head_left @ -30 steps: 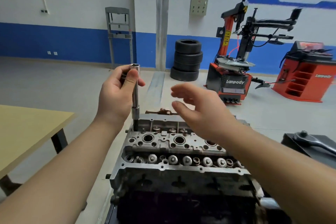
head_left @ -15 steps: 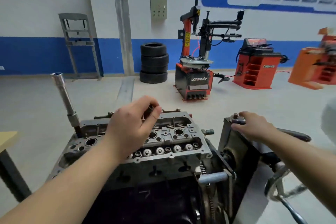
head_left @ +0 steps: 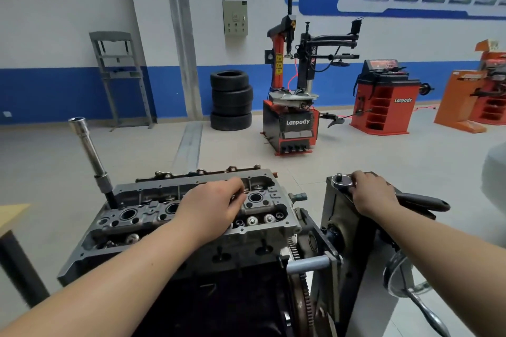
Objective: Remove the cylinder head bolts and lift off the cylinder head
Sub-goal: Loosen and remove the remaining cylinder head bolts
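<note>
The grey cylinder head (head_left: 262, 230) sits on its engine block, on a stand in front of me. A long chrome socket extension (head_left: 90, 156) stands in a bolt hole at the head's far left corner, leaning left, with no hand on it. My left hand (head_left: 216, 205) lies on top of the head near its right end, its curled fingertips pinching a small dark piece against the casting. My right hand (head_left: 372, 194) grips a ratchet wrench (head_left: 342, 182) that lies on top of the stand's upright plate, its black handle pointing right.
The stand's steel plate (head_left: 339, 227), a toothed ring gear (head_left: 301, 282) and a chrome crank handle (head_left: 421, 306) crowd the right side. A wooden table corner (head_left: 11, 216) sits at the left edge. A tyre changer (head_left: 295, 123), stacked tyres (head_left: 231, 101) and a red balancer (head_left: 383, 101) stand far behind.
My left hand let go of the extension and came down onto the right part of the head. My right hand swung right and settled on the ratchet, where it stays.
</note>
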`<state>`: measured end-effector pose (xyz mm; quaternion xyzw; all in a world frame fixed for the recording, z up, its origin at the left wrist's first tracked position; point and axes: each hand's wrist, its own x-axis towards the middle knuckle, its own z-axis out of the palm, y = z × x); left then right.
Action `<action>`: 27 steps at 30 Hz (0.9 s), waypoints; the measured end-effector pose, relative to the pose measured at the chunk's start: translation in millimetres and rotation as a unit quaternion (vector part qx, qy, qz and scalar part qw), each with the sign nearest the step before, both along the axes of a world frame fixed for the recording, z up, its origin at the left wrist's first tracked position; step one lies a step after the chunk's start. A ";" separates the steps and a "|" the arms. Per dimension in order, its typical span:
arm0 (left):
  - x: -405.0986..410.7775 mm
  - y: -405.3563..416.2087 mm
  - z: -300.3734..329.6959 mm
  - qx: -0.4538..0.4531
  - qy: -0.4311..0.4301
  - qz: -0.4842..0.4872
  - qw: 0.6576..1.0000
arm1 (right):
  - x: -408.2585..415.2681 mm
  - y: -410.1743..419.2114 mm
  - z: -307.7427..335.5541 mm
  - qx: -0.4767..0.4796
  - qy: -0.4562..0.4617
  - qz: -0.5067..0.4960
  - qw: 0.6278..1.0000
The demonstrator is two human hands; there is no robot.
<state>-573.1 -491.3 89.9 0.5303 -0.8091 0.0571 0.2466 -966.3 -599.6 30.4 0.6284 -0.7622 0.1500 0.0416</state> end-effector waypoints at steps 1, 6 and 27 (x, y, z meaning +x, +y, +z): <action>-1.0 2.7 2.1 -0.008 0.001 0.001 1.000 | -0.5 -0.4 -1.0 -0.006 -0.023 0.027 0.999; 14.1 22.6 9.4 -0.073 0.036 -0.017 0.997 | 21.8 2.6 16.4 -0.049 -0.105 0.119 0.986; 199.0 12.3 56.7 0.033 0.570 0.037 0.820 | 413.9 79.2 236.3 0.139 -0.300 0.380 0.864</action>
